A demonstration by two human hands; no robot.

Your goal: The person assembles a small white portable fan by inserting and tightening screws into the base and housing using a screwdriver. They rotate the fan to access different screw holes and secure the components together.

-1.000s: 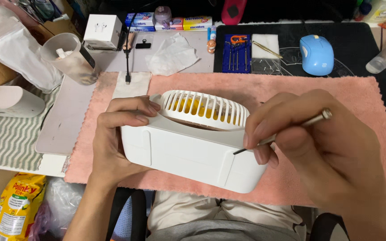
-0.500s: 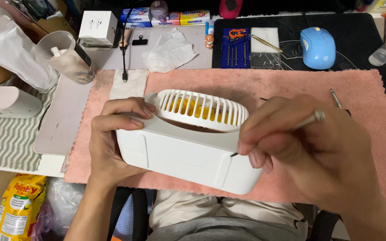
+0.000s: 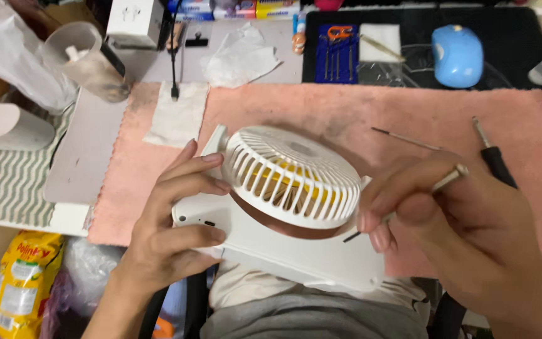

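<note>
The right hand (image 3: 465, 232) pinches a thin metal screwdriver (image 3: 409, 204) between thumb and curled fingers, the tip pointing down and left toward the white base (image 3: 296, 251) of a small fan, just below the round grille. Whether the tip touches the plastic cannot be told. The left hand (image 3: 170, 238) grips the left end of that base, fingers spread and wrapped over its top, the thumb hidden behind it. The fan (image 3: 290, 176) has a white slatted grille with yellow blades showing through, and it tilts up and back from the base. The whole fan is held above the near edge of a pink towel (image 3: 346, 113) and over the person's lap, where a grey shirt (image 3: 308, 314) shows.

On the towel, near the right hand, lie a black-handled screwdriver (image 3: 494, 157) and a thin metal rod (image 3: 406, 138), well apart from the fan. A white paper scrap (image 3: 177, 113) lies on the towel's far left corner. Beyond the towel, on a black mat (image 3: 522, 44), sit a blue mouse (image 3: 458, 55) and a blue case of small tools (image 3: 339, 53). To the left stand a clear plastic cup (image 3: 86, 59) and a small white box (image 3: 134, 22). A yellow snack bag (image 3: 23, 279) lies low on the left.
</note>
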